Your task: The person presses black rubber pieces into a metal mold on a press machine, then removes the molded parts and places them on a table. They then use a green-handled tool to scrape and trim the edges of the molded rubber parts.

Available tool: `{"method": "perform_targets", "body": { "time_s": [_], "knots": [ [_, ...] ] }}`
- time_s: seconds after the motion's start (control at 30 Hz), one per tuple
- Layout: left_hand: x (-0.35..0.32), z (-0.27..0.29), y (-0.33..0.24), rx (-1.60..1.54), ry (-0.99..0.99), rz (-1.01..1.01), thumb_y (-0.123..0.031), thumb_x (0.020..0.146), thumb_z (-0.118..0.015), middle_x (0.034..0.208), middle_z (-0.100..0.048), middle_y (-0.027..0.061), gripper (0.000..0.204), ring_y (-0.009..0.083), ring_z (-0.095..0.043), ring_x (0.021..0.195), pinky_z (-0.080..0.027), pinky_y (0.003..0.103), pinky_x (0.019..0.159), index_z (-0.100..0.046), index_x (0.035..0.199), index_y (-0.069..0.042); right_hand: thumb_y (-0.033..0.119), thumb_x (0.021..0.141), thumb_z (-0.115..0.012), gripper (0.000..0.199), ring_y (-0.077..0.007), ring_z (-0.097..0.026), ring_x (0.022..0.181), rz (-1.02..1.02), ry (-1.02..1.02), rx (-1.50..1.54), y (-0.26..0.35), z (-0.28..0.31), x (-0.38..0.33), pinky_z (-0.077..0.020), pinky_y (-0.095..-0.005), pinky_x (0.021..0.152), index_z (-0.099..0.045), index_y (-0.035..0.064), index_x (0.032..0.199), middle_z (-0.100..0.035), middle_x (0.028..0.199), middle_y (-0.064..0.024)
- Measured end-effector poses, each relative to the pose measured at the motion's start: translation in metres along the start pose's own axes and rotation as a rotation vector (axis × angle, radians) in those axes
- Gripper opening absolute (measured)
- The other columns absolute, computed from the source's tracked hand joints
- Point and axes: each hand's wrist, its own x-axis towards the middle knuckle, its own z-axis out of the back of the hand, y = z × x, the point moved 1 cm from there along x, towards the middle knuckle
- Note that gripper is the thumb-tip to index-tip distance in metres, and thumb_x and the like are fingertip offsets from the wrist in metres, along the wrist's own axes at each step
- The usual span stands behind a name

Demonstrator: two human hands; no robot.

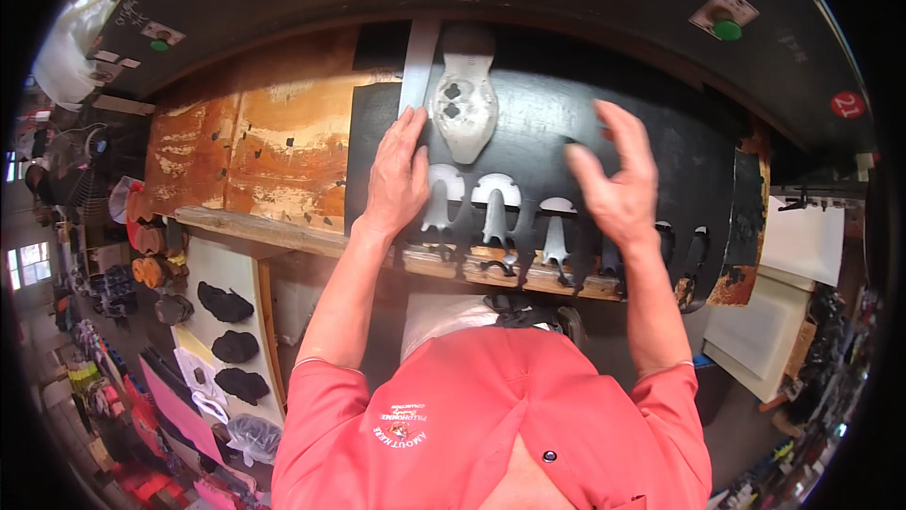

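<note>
Two bare hands grip nothing: the left hand, fingers straight and nearly together, sits at the near end of a pale strip; the right hand, thumb wide of the fingers, is over a black sheet. Between them, toward the sheet's far edge, lies a grey plate; grey arched shapes line its near edge. Wooden board shows beyond the sheet's left edge.

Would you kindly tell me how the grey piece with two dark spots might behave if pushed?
The grey piece would probably stay stiff, since its outline looks crisp and unbent. It seems unlikely to roll, appearing to lie on its broad side. It may slide easily, since the black board looks shiny.
</note>
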Motion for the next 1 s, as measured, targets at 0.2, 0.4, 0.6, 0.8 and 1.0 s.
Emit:
{"method": "perform_targets", "body": {
  "time_s": [0.2,0.4,0.6,0.8,1.0],
  "knots": [
    [0.007,0.007,0.008,-0.084,-0.037,-0.032,0.005,0.094,-0.064,0.141,-0.063,0.023,0.054,0.0443,-0.052,0.143,-0.045,0.05,0.116,-0.055,0.147,0.0,0.033,0.074,-0.09,0.086,-0.0484,-0.048,0.141,0.015,0.12,-0.154,0.035,-0.135,0.029,-0.0409,-0.0521,0.118,-0.059,-0.0063,0.143,-0.047,0.153,-0.0361],
    [0.001,-0.002,0.008,-0.129,-0.081,0.011,0.015,0.09,-0.059,0.141,-0.065,0.0219,0.057,0.0456,-0.052,0.143,-0.049,0.049,0.114,-0.056,0.146,0.002,0.025,0.066,-0.085,0.072,-0.0464,-0.056,0.125,0.039,-0.039,-0.235,0.034,-0.158,0.032,-0.045,-0.0525,0.11,-0.069,-0.0059,0.13,-0.056,0.142,-0.0336],
    [0.003,-0.002,0.003,-0.066,-0.093,-0.042,0.016,0.091,-0.058,0.138,-0.067,0.023,0.055,0.0471,-0.054,0.141,-0.05,0.051,0.113,-0.056,0.145,0.004,0.027,0.067,-0.084,0.072,-0.045,-0.055,0.126,0.01,-0.092,-0.265,0.035,-0.166,0.038,-0.0443,-0.0524,0.11,-0.07,-0.0037,0.13,-0.056,0.141,-0.0312],
    [0.002,-0.004,-0.002,-0.03,-0.085,0.009,0.015,0.092,-0.058,0.134,-0.069,0.0225,0.052,0.0465,-0.054,0.141,-0.048,0.051,0.115,-0.059,0.143,0.004,0.029,0.07,-0.085,0.07,-0.0454,-0.055,0.125,-0.033,-0.114,-0.286,0.042,-0.17,0.036,-0.0447,-0.0537,0.108,-0.071,-0.0035,0.13,-0.055,0.142,-0.0314],
    [-0.004,-0.002,-0.002,-0.006,-0.044,-0.021,0.012,0.097,-0.056,0.145,-0.064,0.0198,0.051,0.0458,-0.05,0.145,-0.045,0.05,0.118,-0.056,0.147,0.002,0.038,0.078,-0.088,0.076,-0.0486,-0.054,0.129,0.041,0.01,-0.214,0.035,-0.15,0.031,-0.0442,-0.0553,0.111,-0.065,-0.005,0.136,-0.054,0.145,-0.0328]
  ]
}}
